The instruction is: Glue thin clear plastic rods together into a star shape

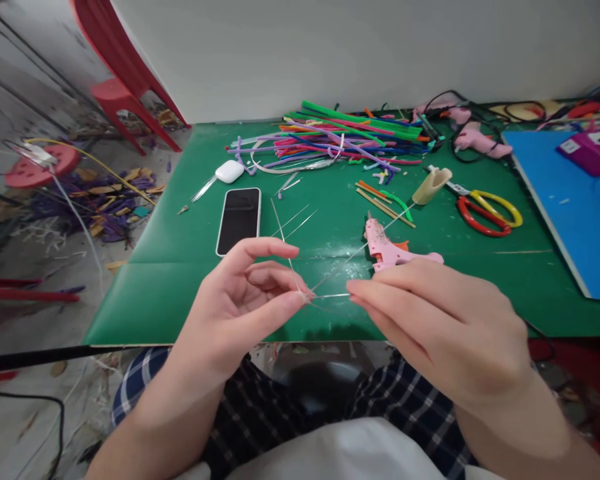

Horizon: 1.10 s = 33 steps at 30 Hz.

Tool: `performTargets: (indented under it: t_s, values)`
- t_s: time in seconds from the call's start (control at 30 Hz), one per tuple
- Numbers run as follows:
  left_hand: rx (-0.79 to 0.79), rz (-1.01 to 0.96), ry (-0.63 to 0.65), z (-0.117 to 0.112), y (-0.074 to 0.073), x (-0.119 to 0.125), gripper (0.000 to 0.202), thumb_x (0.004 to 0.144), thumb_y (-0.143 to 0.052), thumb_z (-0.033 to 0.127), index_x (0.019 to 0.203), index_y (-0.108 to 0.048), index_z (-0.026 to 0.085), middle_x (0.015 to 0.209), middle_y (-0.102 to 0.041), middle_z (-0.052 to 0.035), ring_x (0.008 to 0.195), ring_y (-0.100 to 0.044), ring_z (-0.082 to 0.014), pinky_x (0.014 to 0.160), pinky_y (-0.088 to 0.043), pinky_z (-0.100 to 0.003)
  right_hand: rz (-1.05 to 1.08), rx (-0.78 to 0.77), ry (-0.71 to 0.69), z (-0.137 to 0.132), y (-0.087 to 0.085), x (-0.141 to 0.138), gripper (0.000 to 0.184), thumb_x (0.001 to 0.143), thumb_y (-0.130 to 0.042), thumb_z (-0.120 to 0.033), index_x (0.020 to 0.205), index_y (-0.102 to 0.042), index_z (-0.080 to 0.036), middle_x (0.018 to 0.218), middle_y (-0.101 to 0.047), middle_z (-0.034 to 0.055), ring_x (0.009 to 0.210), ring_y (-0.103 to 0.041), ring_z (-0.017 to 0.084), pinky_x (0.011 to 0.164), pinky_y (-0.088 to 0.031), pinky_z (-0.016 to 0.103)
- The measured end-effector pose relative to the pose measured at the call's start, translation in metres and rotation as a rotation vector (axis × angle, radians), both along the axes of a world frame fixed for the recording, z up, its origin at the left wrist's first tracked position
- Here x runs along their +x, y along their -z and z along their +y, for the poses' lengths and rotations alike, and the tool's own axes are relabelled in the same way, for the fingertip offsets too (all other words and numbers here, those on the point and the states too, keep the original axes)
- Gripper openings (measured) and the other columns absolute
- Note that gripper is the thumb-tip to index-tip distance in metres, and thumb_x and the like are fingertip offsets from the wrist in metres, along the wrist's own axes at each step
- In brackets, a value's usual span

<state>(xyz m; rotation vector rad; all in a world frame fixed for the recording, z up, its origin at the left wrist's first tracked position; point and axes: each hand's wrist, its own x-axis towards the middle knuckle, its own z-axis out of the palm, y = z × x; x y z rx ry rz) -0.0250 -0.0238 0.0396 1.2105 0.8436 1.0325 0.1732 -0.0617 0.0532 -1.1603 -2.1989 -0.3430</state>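
Observation:
Between thumb and fingers, my left hand (pixel 250 293) pinches the joined centre of a bundle of thin wires (pixel 291 267), whose ends spread out in several directions. My right hand (pixel 440 320) is closed, its thumb and fingertips pinching one thin wire (pixel 333 295) that runs across from the bundle. Both hands hover over the front edge of the green table (pixel 180 293). Just beyond the right hand lies a pink hot glue gun (pixel 387 247). A smartphone (pixel 239 221) lies beyond the left hand.
Colourful pipe cleaners (pixel 340 137) are heaped at the back. Scissors (pixel 485 212), a beige holder (pixel 432 185) and a blue board (pixel 565 207) are at the right. A white case (pixel 229 171) lies at the left. A red chair (pixel 125 87) stands beyond the table.

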Motion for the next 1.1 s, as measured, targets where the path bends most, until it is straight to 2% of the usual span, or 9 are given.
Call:
performTargets:
  t_s: [0.17, 0.37, 0.57, 0.77, 0.93, 1.1]
  values:
    - [-0.029, -0.022, 0.009, 0.0009, 0.0013, 0.0004, 0.027, 0.074, -0.07, 0.015, 0.098, -0.06, 0.024, 0.073, -0.07, 0.0019, 0.068, -0.065, -0.0087, 0.066, -0.052, -0.017, -0.021, -0.009, 0.028, 0.0015, 0.001, -0.0015, 0.015, 0.088, -0.053, -0.011, 0.085, -0.066, -0.018, 0.075, -0.07, 0.0004, 0.066, -0.062, 0.011, 0.058, -0.046, 0.024]
    - [-0.033, -0.037, 0.049, 0.0034, 0.0031, -0.0007, 0.03, 0.074, -0.069, 0.01, 0.099, -0.059, 0.024, 0.071, -0.069, 0.0036, 0.067, -0.064, -0.007, 0.065, -0.052, -0.015, -0.003, -0.003, 0.015, 0.0019, 0.0022, -0.0008, 0.012, 0.087, -0.055, -0.01, 0.085, -0.066, -0.016, 0.074, -0.07, 0.0013, 0.065, -0.062, 0.012, 0.056, -0.045, 0.026]
    - [-0.046, 0.026, -0.008, 0.0034, 0.0019, 0.0004, 0.028, 0.072, -0.071, 0.012, 0.095, -0.059, 0.023, 0.068, -0.069, 0.0037, 0.062, -0.064, -0.0076, 0.059, -0.052, -0.015, 0.003, -0.01, 0.016, 0.0024, 0.003, -0.0024, 0.014, 0.087, -0.055, -0.01, 0.085, -0.064, -0.019, 0.072, -0.069, -0.0003, 0.064, -0.062, 0.012, 0.054, -0.045, 0.026]
    - [-0.041, 0.075, -0.032, 0.0029, 0.0012, -0.0007, 0.029, 0.069, -0.075, 0.015, 0.093, -0.06, 0.023, 0.063, -0.068, 0.0042, 0.06, -0.067, -0.0115, 0.057, -0.054, -0.019, -0.003, -0.002, 0.019, 0.003, 0.004, -0.0009, 0.012, 0.087, -0.056, -0.01, 0.085, -0.065, -0.018, 0.074, -0.07, 0.0011, 0.066, -0.063, 0.013, 0.055, -0.045, 0.026]
    - [-0.052, 0.062, 0.009, 0.0027, -0.0006, -0.0034, 0.031, 0.074, -0.071, 0.016, 0.101, -0.06, 0.024, 0.069, -0.071, 0.0031, 0.067, -0.069, -0.0118, 0.063, -0.055, -0.02, 0.009, 0.02, 0.022, 0.0024, 0.0042, -0.0006, 0.012, 0.085, -0.057, -0.009, 0.084, -0.065, -0.017, 0.073, -0.07, 0.0014, 0.064, -0.062, 0.013, 0.053, -0.044, 0.027]
    - [-0.07, 0.034, -0.006, 0.0023, -0.0011, -0.0006, 0.027, 0.074, -0.07, 0.017, 0.099, -0.062, 0.023, 0.067, -0.07, 0.0029, 0.066, -0.066, -0.0097, 0.065, -0.053, -0.018, 0.014, 0.025, 0.035, 0.003, 0.0034, -0.0028, 0.014, 0.085, -0.057, -0.008, 0.081, -0.066, -0.017, 0.07, -0.07, 0.0003, 0.06, -0.061, 0.013, 0.049, -0.042, 0.026]
